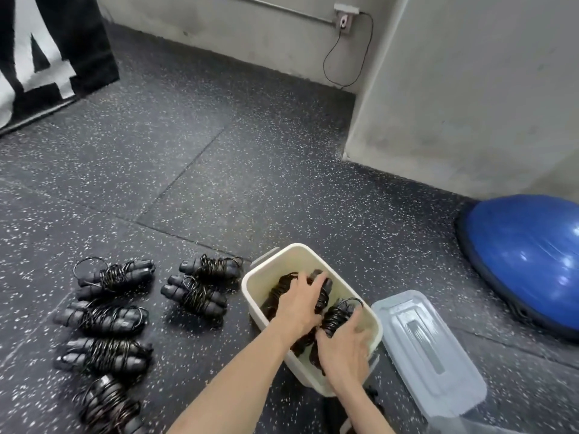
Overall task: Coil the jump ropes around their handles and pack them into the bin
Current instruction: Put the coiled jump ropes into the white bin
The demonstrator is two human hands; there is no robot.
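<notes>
Jump ropes everywhere on this gym floor, all black, all already wrapped around their handles. Far left there's a column of four bundles: the top one (114,278) has a loose loop sticking out, then a second (100,319) and a third (105,355) below it, and the fourth (108,405) runs off toward the bottom edge. Just right of those, two more bundles lie close together, one (211,266) nearer the wall and one (194,296) touching it from below. All six are lying on the speckled rubber floor (219,183), none in the bin yet.

Next over is the cream plastic bin (250,285), sitting at a tilt to the floor seams. Both hands are down inside it. The left hand (297,303) has its fingers curled over a coiled rope bundle (277,294) toward the bin's far end, gripping it. The right hand (343,349) wraps around another coiled bundle (340,314) at the near side, fingers closed on it, with a loop of cord poking up above the thumb. More dark cord shows under the hands, but I can't tell how many ropes that is.

Right beside the bin lies its grey lid (429,349), flat on the floor. Further right, a blue balance dome (526,261) is parked against the concrete wall (470,89).
</notes>
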